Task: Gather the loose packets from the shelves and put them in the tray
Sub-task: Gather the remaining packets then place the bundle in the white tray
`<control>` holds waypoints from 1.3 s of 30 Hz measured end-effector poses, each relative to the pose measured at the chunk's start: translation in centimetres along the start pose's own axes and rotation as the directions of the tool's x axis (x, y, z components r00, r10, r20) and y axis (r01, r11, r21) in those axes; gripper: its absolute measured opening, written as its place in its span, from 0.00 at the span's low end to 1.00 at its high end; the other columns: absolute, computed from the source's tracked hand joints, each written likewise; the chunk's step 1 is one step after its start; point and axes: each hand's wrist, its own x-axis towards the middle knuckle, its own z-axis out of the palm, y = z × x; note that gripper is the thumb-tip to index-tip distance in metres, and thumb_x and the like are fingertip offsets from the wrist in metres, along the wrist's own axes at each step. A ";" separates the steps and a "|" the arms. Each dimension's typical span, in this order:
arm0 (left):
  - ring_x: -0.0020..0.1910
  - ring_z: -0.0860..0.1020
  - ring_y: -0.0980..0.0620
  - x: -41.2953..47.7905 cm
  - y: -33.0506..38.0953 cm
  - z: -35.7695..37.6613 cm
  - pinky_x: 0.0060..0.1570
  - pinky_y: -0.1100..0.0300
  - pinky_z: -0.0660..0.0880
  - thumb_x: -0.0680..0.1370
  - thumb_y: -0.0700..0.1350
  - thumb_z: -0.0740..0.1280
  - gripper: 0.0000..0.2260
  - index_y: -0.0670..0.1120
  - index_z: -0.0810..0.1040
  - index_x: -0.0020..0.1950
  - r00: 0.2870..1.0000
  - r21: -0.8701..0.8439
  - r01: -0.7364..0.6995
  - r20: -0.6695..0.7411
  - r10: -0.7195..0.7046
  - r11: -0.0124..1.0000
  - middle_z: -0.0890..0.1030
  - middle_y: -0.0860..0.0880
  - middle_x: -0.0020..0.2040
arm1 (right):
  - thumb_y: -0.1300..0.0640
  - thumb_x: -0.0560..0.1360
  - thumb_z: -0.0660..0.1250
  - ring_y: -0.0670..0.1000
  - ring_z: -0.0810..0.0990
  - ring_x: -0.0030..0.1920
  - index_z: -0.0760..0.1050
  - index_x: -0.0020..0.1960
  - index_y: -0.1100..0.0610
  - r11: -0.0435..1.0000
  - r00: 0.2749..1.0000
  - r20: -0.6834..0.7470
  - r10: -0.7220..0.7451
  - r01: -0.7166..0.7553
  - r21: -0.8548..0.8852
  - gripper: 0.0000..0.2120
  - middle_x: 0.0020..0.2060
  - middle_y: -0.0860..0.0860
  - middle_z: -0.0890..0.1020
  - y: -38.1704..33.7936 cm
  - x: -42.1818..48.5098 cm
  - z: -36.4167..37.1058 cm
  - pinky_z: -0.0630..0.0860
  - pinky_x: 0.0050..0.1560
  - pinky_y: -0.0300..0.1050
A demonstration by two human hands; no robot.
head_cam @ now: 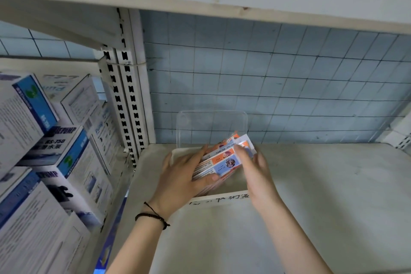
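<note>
A clear plastic tray (211,118) stands on the white shelf, its front wall bearing a strip with handwritten marks. My left hand (184,176) grips a stack of packets (222,160) printed in white, orange and blue, held tilted inside the tray, thumb across the lower edge. My right hand (255,167) touches the stack's upper right corner, fingers fairly straight. How many packets are in the stack is hard to tell.
The white shelf board (322,196) stretches bare to the right and toward me. A blue wire-grid back panel (289,84) rises behind. A slotted upright post (126,100) divides the bays. Stacked pump boxes (55,151) fill the left bay. Another shelf hangs overhead.
</note>
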 end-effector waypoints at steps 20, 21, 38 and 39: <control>0.69 0.63 0.62 0.2 -0.5 1.0 0.72 0.47 0.58 0.68 0.67 0.62 0.30 0.55 0.74 0.66 0.966 -0.308 0.014 -0.241 -0.092 0.951 0.71 0.60 0.67 | 0.45 0.77 0.61 0.45 0.37 0.76 0.47 0.77 0.44 0.690 0.958 0.286 0.008 0.202 -0.695 0.34 0.75 0.39 0.43 2.2 0.8 -5.6 0.41 0.76 0.50; 0.70 0.63 0.60 0.1 -0.5 1.0 0.72 0.47 0.60 0.68 0.66 0.63 0.29 0.55 0.74 0.66 0.961 -0.351 0.026 -0.250 -0.120 0.936 0.71 0.59 0.67 | 0.46 0.76 0.63 0.44 0.41 0.77 0.44 0.76 0.41 0.741 0.951 0.309 0.009 0.201 -0.641 0.37 0.76 0.38 0.43 2.2 0.8 -5.8 0.45 0.77 0.51; 0.75 0.46 0.60 -0.8 -0.9 0.1 0.68 0.64 0.53 0.71 0.39 0.73 0.41 0.57 0.54 0.76 0.956 -0.616 0.247 0.027 -0.293 0.748 0.44 0.60 0.77 | 0.42 0.75 0.65 0.49 0.42 0.77 0.47 0.71 0.35 0.428 0.863 0.498 0.085 0.420 -0.800 0.34 0.70 0.35 0.46 -0.4 1.5 -5.9 0.46 0.76 0.58; 0.76 0.45 0.58 -0.6 -1.1 0.2 0.69 0.62 0.52 0.70 0.40 0.75 0.43 0.57 0.54 0.76 0.955 -0.594 0.260 0.039 -0.296 0.761 0.44 0.58 0.78 | 0.41 0.75 0.63 0.48 0.42 0.77 0.47 0.73 0.38 0.392 0.861 0.499 0.102 0.426 -0.815 0.34 0.71 0.35 0.45 -0.5 1.5 -5.9 0.46 0.76 0.58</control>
